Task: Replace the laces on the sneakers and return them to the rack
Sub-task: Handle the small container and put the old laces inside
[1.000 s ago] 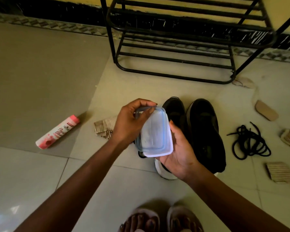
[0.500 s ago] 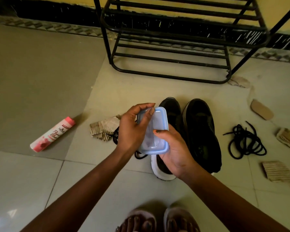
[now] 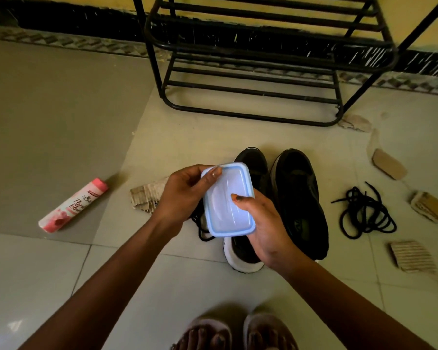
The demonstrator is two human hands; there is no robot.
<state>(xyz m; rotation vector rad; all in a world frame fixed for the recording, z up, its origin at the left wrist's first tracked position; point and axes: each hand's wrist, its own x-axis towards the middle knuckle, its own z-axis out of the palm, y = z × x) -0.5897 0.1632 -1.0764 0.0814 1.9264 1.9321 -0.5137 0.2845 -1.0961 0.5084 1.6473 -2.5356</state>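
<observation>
Pale-blue translucent plastic forms the lid of a small rectangular container (image 3: 226,205), which the person holds in both hands at mid-frame, above the floor. The lid sits on the container; what lies inside cannot be made out through the cloudy plastic. The left hand (image 3: 182,195) grips the upper left corner, fingers curled behind it and one fingertip pressed on the lid's rim. The right hand (image 3: 268,231) cradles the lower right side from beneath, with the thumb laid across the lid. Below the container, two black sneakers (image 3: 299,198) stand side by side on the tiled floor (image 3: 61,274), toes pointing toward the black metal rack (image 3: 250,72) that stands against the wall. The left-hand sneaker is largely hidden by the container and hands, and its white heel sole shows beside the right wrist. A loose bundle of black laces (image 3: 364,213) lies on the floor to the right of the sneakers, apart from them. A further black lace (image 3: 202,232) shows under the left wrist, beside the hidden sneaker. A pink bottle (image 3: 74,205) lies on its side well to the left. Pieces of corrugated cardboard (image 3: 412,256) are scattered at the right, and one more lies just behind the left hand. The person's sandalled feet (image 3: 266,329) appear at the lower edge.
</observation>
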